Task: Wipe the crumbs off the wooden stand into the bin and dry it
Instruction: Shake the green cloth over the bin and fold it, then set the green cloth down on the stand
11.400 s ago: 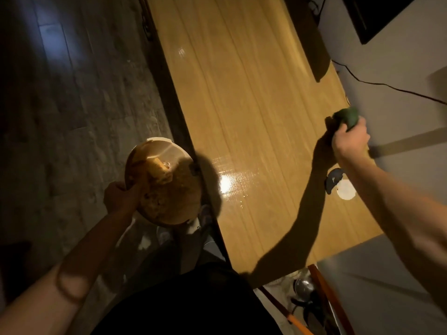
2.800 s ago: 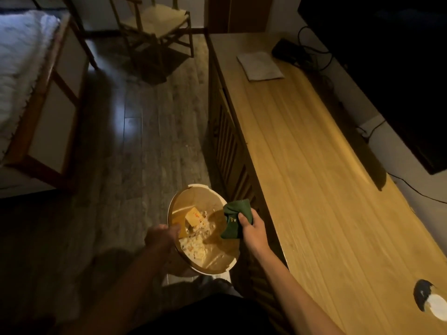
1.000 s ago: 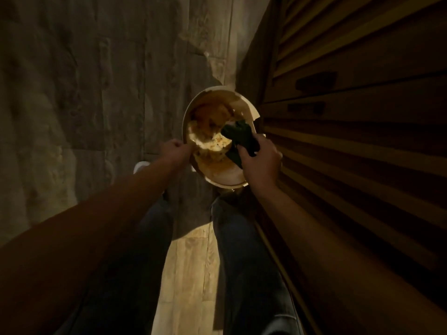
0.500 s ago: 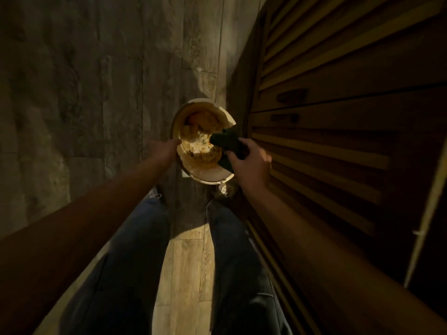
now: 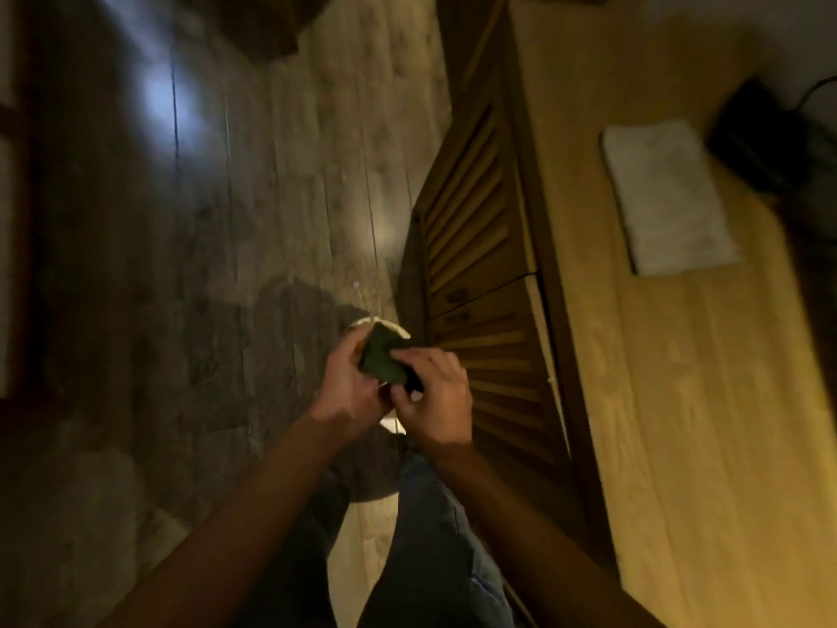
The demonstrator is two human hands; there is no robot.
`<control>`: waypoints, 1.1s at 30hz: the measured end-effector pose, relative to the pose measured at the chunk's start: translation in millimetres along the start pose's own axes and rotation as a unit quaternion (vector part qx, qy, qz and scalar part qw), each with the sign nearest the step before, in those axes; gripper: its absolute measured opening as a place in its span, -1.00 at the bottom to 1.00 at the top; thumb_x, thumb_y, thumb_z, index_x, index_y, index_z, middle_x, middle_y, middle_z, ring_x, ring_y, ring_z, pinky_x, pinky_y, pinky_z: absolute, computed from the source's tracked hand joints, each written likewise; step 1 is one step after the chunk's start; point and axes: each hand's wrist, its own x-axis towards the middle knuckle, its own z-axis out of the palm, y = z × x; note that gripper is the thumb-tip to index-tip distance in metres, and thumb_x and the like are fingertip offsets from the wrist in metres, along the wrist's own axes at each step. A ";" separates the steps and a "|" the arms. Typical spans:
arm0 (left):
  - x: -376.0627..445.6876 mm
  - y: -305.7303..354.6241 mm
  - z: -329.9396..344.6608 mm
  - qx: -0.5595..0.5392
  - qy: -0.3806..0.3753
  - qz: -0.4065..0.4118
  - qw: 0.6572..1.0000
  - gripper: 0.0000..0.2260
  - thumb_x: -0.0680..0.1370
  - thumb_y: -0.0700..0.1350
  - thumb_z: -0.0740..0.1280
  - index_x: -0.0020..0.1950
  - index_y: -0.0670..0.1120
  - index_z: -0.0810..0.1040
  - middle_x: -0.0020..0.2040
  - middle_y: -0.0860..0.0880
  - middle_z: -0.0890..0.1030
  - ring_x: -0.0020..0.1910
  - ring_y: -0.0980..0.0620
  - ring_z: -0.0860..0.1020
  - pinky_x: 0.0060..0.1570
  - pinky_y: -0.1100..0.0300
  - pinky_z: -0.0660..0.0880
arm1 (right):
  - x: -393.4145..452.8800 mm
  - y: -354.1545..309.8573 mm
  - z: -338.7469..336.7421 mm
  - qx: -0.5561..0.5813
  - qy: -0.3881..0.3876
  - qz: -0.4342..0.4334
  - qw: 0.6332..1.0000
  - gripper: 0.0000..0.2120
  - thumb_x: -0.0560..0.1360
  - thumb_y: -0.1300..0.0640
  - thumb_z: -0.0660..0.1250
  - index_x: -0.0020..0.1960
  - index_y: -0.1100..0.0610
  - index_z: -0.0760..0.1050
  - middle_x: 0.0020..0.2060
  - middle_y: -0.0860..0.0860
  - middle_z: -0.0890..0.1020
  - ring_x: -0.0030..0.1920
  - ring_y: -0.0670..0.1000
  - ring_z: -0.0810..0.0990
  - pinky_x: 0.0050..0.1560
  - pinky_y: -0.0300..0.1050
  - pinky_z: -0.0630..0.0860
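Observation:
Both my hands hold a dark green cloth (image 5: 380, 358) low in front of me, above the floor. My left hand (image 5: 346, 389) grips its left and lower side. My right hand (image 5: 432, 403) pinches its right edge with fingers on top. Beneath them only slivers of the round pale bin rim (image 5: 401, 332) show; its inside is hidden by my hands and the cloth. The long wooden stand (image 5: 679, 401) runs along the right, its top lit yellow, with slatted doors (image 5: 480, 283) facing me.
A folded white towel (image 5: 666, 197) lies on the far part of the stand, beside a dark device with a cable (image 5: 765, 133) at the wall. Dark plank floor (image 5: 204, 265) spreads to the left. My legs in jeans (image 5: 435, 550) are below my hands.
My left hand has left the bin rim and joined the right hand on the cloth. The view has lifted, so the stand top and white towel show again and the bin is mostly covered.

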 end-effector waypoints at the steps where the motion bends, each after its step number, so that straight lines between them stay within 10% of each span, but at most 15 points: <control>1: -15.6 2.6 9.0 0.019 -0.014 0.008 1.000 -0.59 0.57 0.09 0.30 0.27 -0.15 0.58 0.14 -0.21 0.64 0.13 -0.18 0.61 0.13 -0.07 0.50 | -4.7 -12.1 -12.2 -0.009 0.012 -0.015 1.000 -0.59 0.40 0.12 0.40 0.25 0.00 0.58 0.15 -0.01 0.61 0.16 0.05 0.53 0.09 0.09 0.53; 6: -77.1 15.6 40.5 0.085 -0.059 0.017 0.995 -0.74 0.57 -0.10 0.36 0.19 -0.22 0.61 0.07 -0.24 0.69 0.01 -0.18 0.69 0.08 -0.06 0.54 | -29.2 -58.8 -63.4 0.088 0.101 -0.043 0.990 -0.54 0.45 0.08 0.46 0.34 0.05 0.52 0.24 -0.10 0.55 0.28 -0.09 0.47 0.25 -0.08 0.47; 10: -105.3 19.7 66.3 0.121 -0.099 -0.012 0.988 -0.58 0.51 -0.24 0.36 0.37 -0.27 0.49 0.26 -0.31 0.60 0.27 -0.29 0.56 0.26 -0.14 0.48 | -41.3 -70.4 -101.9 0.174 0.238 0.138 0.946 -0.54 0.49 -0.11 0.43 0.35 -0.05 0.46 0.22 -0.20 0.51 0.24 -0.21 0.48 0.20 -0.38 0.43; 16: -105.3 10.5 103.6 0.253 -0.216 -0.072 0.940 -0.59 0.57 -0.27 0.28 0.43 -0.27 0.42 0.36 -0.37 0.49 0.34 -0.41 0.47 0.21 -0.50 0.38 | -31.9 -58.8 -148.0 0.655 0.026 0.328 0.681 -0.44 0.48 -0.11 0.50 0.37 0.15 0.53 0.28 0.19 0.63 0.30 0.19 0.61 0.39 0.18 0.47; 27: -57.3 -4.0 179.2 0.461 -0.158 0.115 0.866 -0.61 0.36 0.03 0.56 0.14 -0.07 0.71 0.16 -0.15 0.69 0.16 -0.17 0.65 0.03 -0.01 0.63 | -0.1 -18.4 -196.6 0.690 0.116 0.307 0.645 -0.69 0.56 0.12 0.40 0.28 0.16 0.56 0.09 0.17 0.72 0.09 0.14 0.72 -0.09 -0.11 0.66; 33: -11.4 0.0 226.4 0.509 -0.155 0.035 0.846 -0.63 0.58 -0.09 0.35 0.37 -0.14 0.52 0.25 -0.20 0.63 0.22 -0.17 0.62 0.27 -0.11 0.51 | 35.6 10.8 -203.5 0.663 0.186 0.362 0.628 -0.78 0.62 0.15 0.32 0.25 0.14 0.55 0.03 0.09 0.75 0.05 0.10 0.73 -0.11 -0.09 0.65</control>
